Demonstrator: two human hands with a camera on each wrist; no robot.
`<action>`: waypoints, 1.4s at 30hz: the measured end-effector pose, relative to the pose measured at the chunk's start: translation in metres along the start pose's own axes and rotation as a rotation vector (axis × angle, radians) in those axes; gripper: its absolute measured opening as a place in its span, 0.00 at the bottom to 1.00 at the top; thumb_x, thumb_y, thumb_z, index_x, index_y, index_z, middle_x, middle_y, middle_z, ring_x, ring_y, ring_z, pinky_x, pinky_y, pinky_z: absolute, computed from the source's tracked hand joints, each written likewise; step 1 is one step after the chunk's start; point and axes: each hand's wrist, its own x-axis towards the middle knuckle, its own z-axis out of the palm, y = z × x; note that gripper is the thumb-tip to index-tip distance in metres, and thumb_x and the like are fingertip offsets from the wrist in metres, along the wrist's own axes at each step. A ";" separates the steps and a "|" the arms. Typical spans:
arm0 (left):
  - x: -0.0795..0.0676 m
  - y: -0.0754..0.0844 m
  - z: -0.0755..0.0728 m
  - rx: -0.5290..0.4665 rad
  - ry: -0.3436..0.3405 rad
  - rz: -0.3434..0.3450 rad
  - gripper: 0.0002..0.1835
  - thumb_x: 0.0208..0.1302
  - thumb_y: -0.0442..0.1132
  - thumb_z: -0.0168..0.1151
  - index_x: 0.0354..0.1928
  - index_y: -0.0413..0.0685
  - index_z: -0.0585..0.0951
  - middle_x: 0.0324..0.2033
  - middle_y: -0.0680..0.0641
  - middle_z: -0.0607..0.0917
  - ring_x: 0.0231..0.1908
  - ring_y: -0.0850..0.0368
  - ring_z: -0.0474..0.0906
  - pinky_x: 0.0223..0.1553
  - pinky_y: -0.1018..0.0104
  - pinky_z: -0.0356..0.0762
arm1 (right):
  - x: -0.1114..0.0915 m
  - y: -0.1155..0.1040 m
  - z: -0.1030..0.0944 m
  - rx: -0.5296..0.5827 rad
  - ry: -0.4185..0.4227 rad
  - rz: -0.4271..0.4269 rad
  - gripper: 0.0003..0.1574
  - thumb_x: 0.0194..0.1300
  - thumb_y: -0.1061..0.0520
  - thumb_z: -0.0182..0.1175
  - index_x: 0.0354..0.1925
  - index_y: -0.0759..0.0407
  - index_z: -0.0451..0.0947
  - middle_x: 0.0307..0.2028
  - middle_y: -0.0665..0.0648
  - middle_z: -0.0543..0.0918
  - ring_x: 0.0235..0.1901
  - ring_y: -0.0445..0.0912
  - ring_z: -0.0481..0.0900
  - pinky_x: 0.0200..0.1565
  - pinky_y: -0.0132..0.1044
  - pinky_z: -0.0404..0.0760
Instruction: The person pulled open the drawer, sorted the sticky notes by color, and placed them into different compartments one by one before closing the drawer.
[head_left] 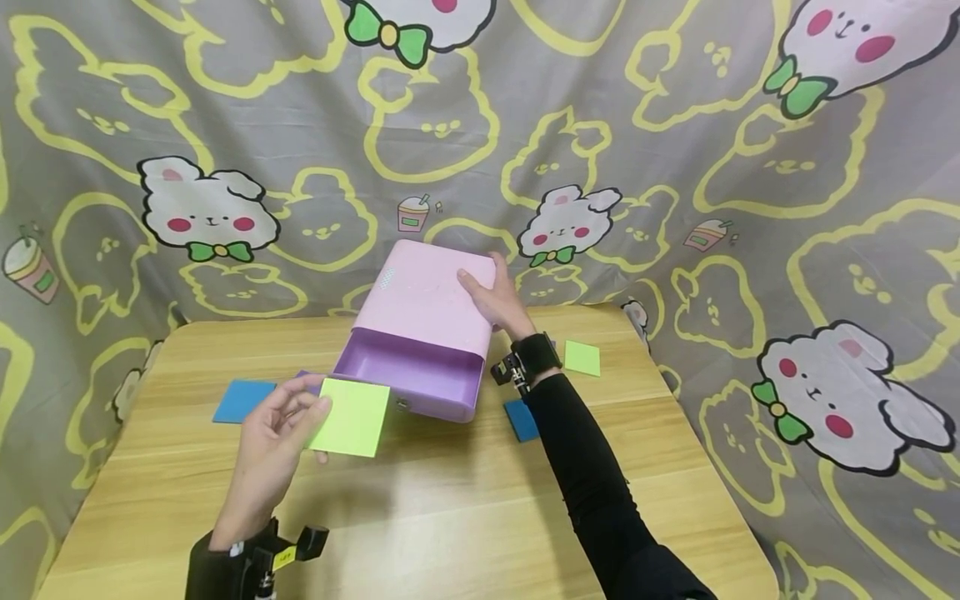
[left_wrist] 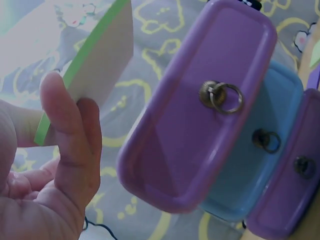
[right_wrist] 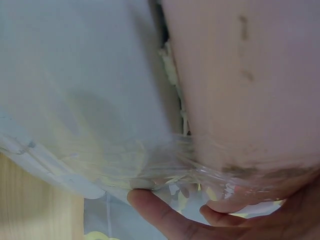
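In the head view, my left hand pinches a thin lime-green square card between thumb and fingers, in front of the drawer box's left side. The left wrist view shows the card's pale back. A pink drawer box stands on the table, its top drawer pulled out and purple inside. My right hand holds the box at its rear right, thumb on top. In the right wrist view, fingertips touch clear tape along the box. Purple and blue drawer fronts with ring pulls face the left wrist camera.
A blue square lies on the wooden table to the left, beside a partly hidden purple piece. Right of the box are another blue square, partly under my forearm, and a green square. A patterned curtain hangs behind.
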 end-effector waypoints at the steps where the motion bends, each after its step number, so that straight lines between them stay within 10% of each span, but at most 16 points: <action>1: 0.002 0.002 0.001 0.018 0.010 -0.006 0.22 0.72 0.38 0.62 0.64 0.42 0.73 0.36 0.53 0.86 0.31 0.62 0.84 0.20 0.62 0.82 | 0.000 0.000 0.000 -0.001 0.001 -0.001 0.57 0.67 0.28 0.58 0.80 0.40 0.42 0.76 0.68 0.59 0.51 0.61 0.81 0.29 0.47 0.88; 14: 0.024 0.020 0.020 0.096 0.118 -0.102 0.28 0.68 0.48 0.67 0.66 0.47 0.76 0.38 0.57 0.86 0.37 0.65 0.85 0.27 0.62 0.87 | -0.003 0.001 -0.002 0.007 -0.009 0.012 0.58 0.66 0.28 0.58 0.81 0.40 0.40 0.77 0.68 0.57 0.48 0.61 0.81 0.24 0.46 0.87; 23: 0.040 0.025 0.028 0.148 0.071 -0.171 0.29 0.71 0.48 0.63 0.71 0.50 0.72 0.47 0.51 0.83 0.38 0.67 0.87 0.38 0.62 0.89 | 0.001 0.000 -0.001 0.006 -0.012 0.016 0.58 0.66 0.28 0.59 0.81 0.39 0.40 0.78 0.68 0.56 0.54 0.62 0.79 0.30 0.49 0.88; 30: 0.046 0.030 0.032 0.239 0.028 -0.140 0.29 0.72 0.47 0.61 0.73 0.53 0.70 0.57 0.39 0.82 0.34 0.64 0.89 0.37 0.67 0.85 | 0.000 0.001 -0.001 0.008 -0.005 0.006 0.58 0.66 0.28 0.59 0.81 0.40 0.41 0.77 0.68 0.57 0.55 0.63 0.79 0.29 0.45 0.87; 42: 0.051 0.035 0.039 0.436 0.063 -0.065 0.16 0.72 0.46 0.61 0.55 0.48 0.83 0.47 0.42 0.87 0.27 0.59 0.84 0.24 0.67 0.78 | 0.000 0.001 0.000 -0.001 0.001 0.007 0.58 0.66 0.27 0.58 0.81 0.39 0.42 0.78 0.66 0.56 0.60 0.62 0.76 0.40 0.50 0.88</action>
